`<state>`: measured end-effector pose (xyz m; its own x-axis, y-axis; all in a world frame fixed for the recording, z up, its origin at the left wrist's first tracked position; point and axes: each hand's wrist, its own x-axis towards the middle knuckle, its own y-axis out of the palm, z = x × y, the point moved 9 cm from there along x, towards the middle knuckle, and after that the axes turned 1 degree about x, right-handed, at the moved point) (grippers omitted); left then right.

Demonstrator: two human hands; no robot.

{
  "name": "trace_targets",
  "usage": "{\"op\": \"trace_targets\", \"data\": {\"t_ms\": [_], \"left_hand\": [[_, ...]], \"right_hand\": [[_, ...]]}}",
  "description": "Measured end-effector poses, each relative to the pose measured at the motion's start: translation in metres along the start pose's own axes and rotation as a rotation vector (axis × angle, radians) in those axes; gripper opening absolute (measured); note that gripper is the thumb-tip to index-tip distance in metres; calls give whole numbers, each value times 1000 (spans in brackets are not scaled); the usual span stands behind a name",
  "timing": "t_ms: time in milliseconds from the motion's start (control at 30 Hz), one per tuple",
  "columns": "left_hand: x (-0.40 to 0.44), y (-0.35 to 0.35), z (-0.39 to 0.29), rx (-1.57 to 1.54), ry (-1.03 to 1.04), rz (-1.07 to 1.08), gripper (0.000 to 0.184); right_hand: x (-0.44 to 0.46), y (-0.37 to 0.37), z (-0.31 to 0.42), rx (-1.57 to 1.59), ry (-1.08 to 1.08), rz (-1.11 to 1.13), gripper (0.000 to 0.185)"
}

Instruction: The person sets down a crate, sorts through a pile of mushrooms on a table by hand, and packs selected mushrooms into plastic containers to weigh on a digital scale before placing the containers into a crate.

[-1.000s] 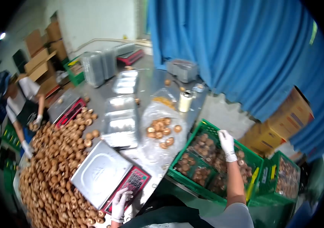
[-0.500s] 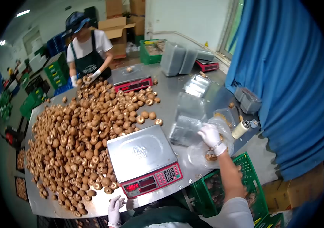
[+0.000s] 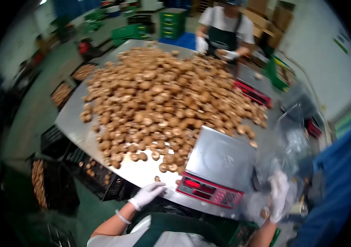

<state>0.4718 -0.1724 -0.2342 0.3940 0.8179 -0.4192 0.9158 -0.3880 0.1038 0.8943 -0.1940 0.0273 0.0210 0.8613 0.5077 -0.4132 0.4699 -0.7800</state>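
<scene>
My left hand, in a white glove, is over the near edge of the metal table with its fingers stretched out. Its fingertips are close to a single mushroom. My right hand, also gloved, is at the right among clear plastic containers and a thin clear bag. Motion blur hides whether its fingers grip any of that plastic. Between the hands stands a scale with a bare metal pan and a lit red display. A large heap of brown mushrooms spreads behind it.
Across the table a co-worker in white gloves handles mushrooms beside a second scale. Black crates with some mushrooms stand below the left table edge. A blue curtain hangs at the right.
My view has swung left, so the table appears shifted right. My left hand has come forward over the table edge, fingers extended. My right hand stays near the clear plastic, now blurred.
</scene>
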Motion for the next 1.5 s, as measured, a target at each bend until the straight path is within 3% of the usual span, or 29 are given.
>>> {"op": "trace_targets", "data": {"t_ms": [67, 200, 233, 267, 333, 400, 467, 600, 733, 867, 933, 1000, 1067, 1167, 1300, 1400, 1433, 1500], "left_hand": [[-5, 7, -25, 226, 14, 47, 32], [-14, -13, -4, 82, -17, 13, 30], [-16, -21, 2, 49, -28, -4, 30], [-17, -31, 7, 37, -19, -17, 30], [-21, -54, 16, 72, -18, -66, 30], [-24, -79, 12, 45, 25, -97, 29], [-26, -125, -4, 185, 101, -262, 29], [-35, -242, -49, 413, 287, -699, 31], [-10, -332, -80, 615, 375, -869, 37], [44, -341, -99, 953, 466, -668, 52], [52, -342, -105, 961, 439, -599, 49], [49, -366, -95, 677, 414, -663, 42], [36, -387, -92, 539, 400, -698, 39], [7, -406, -98, 545, 391, -740, 28], [-6, -403, -99, 633, 532, -708, 21], [-21, -411, -90, 607, 440, -739, 17], [-26, -409, -90, 670, 428, -743, 13], [-24, -394, -76, 686, 415, -649, 19]], "right_hand": [[-8, 57, 30, -45, -149, 231, 13], [-44, 125, 40, -84, -203, 553, 24], [-39, 119, 53, -91, -140, 540, 35], [-35, 116, 62, -93, -159, 543, 35], [-27, 101, 61, -111, 20, 402, 44], [-17, 92, 70, -168, 57, 283, 40], [-8, 99, 85, -182, 108, 221, 35], [23, 154, 171, -51, 32, 209, 25], [47, 237, 265, 104, -10, 376, 25], [46, 334, 333, 201, -233, 474, 22], [51, 381, 366, 341, -257, 540, 21], [59, 421, 402, 443, -326, 583, 22], [61, 459, 436, 377, -439, 621, 26], [45, 524, 461, -45, -668, 694, 36], [46, 548, 462, -126, -663, 726, 35], [75, 493, 453, 218, -365, 726, 44], [82, 481, 438, 445, -206, 739, 50], [83, 463, 394, 870, 248, 744, 42]]}}
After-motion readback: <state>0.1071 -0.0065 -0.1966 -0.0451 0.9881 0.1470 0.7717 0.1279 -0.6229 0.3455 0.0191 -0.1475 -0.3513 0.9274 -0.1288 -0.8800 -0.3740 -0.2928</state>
